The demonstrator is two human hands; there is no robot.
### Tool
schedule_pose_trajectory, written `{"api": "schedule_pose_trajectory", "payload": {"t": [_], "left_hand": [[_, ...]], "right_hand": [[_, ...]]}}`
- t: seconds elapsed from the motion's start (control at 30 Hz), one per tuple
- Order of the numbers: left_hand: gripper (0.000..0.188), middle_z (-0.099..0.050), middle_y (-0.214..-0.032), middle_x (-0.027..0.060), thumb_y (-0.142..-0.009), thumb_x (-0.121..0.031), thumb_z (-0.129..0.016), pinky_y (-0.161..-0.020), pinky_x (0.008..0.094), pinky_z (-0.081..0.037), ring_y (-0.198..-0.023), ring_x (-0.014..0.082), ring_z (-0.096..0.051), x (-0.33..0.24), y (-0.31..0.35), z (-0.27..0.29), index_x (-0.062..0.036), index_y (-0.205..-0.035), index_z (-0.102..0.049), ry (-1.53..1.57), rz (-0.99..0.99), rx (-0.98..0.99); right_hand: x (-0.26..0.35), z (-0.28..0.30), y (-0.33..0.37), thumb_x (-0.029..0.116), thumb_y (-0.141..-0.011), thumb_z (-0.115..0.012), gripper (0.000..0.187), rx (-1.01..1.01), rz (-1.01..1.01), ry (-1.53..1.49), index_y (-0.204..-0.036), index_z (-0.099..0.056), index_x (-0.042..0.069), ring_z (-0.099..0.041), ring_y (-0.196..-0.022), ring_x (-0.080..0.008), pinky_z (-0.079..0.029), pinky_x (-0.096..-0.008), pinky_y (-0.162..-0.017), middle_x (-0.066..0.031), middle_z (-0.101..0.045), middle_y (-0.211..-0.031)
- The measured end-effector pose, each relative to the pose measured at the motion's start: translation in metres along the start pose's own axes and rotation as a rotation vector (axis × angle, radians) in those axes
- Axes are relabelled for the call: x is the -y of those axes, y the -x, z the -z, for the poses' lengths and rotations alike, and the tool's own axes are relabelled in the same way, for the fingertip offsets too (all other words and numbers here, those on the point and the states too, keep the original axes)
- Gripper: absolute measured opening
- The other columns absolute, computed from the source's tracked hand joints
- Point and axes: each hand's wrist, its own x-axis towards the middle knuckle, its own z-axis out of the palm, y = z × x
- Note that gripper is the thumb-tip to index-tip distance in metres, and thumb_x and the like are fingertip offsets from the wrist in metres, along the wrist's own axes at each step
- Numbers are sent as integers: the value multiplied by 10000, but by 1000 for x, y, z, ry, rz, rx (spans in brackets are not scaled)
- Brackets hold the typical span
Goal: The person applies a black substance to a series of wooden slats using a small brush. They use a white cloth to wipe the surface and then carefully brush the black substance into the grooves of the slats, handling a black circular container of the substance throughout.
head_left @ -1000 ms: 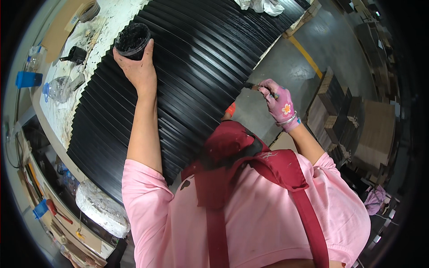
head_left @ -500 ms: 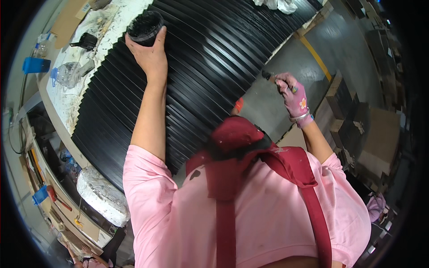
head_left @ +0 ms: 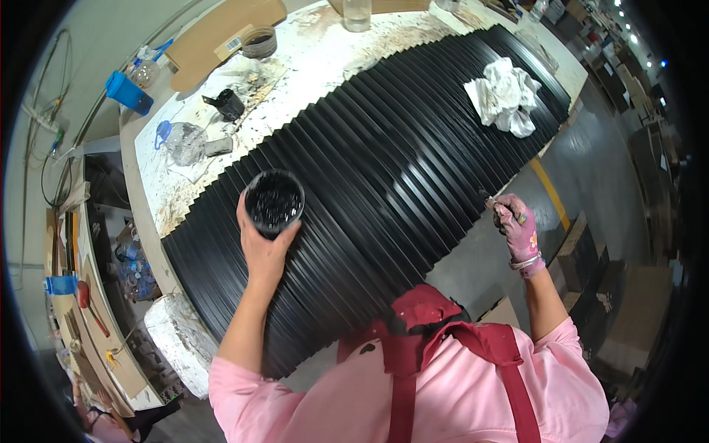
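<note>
My bare left hand [head_left: 264, 247] is wrapped round a clear round tub [head_left: 275, 201] with glossy black paint inside. It holds the tub over a large black ribbed panel [head_left: 354, 192], whose ridges run close together. My right hand [head_left: 517, 229], in a pink glove with a flower on it, pinches a small brush [head_left: 490, 200] with a dark tip. That tip is at the panel's right edge; whether it touches cannot be made out. Toward the panel's far right end, a crumpled white cloth [head_left: 506, 97] lies on the ridges.
Beyond the panel, the stained white table [head_left: 310, 77] bears a black cup [head_left: 225, 105], a clear jug [head_left: 185, 142], a blue cup [head_left: 129, 93] and a small tub [head_left: 258, 42]. A white wrapped block [head_left: 177, 340] stands at left. Dark boxes [head_left: 580, 255] line the right.
The head view has shifted, bringing more of the far table and the white cloth into sight. The tub now appears nearer, and the brush closer to the panel's edge. Both hands keep their holds.
</note>
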Motion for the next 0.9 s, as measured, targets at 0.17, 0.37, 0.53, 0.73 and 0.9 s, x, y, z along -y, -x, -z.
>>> {"api": "schedule_pose_trajectory", "payload": {"t": [0.17,0.37,0.53,0.73,0.9], "left_hand": [[976,-464,-1355,196,-652,-325,-835,-1066,413,-362,-1254,340,-482,8,43,31,13,-1418,-334,55,101,-21],[1021,-412,-1418,190,-618,-227,-876,-1105,436,-318,-1308,348,-425,47,101,50,9,-1430,-303,98,81,-67],[1061,-390,-1447,197,-605,-157,-889,-1106,436,-341,-1322,340,-426,59,119,47,-46,-1453,-261,342,213,-117],[1171,-356,-1459,242,-546,-178,-930,-1107,460,-355,-1321,373,-426,63,113,45,-67,-1463,-211,259,49,-91],[1161,-366,-1447,217,-540,-145,-940,-1039,417,-451,-1248,323,-511,55,107,49,-29,-1448,-226,249,-7,-97]], "right_hand": [[18,-29,-46,282,-948,-587,297,126,101,-50,-1022,-603,-4,-437,-636,-35,-357,-193,-566,46,-510,-750],[47,-76,-86,321,-946,-603,339,291,115,-61,-1041,-602,-4,-443,-632,-43,-365,-207,-573,18,-541,-741],[64,-111,-120,213,-940,-600,208,320,37,-116,-1000,-606,14,-444,-605,-34,-354,-187,-538,15,-552,-732],[66,-164,-125,249,-915,-630,226,365,-73,-237,-974,-601,33,-436,-568,-44,-340,-195,-514,-1,-548,-703],[59,-188,-119,236,-923,-618,222,408,-67,-230,-994,-602,26,-440,-581,-49,-345,-203,-519,-7,-559,-722]]}}
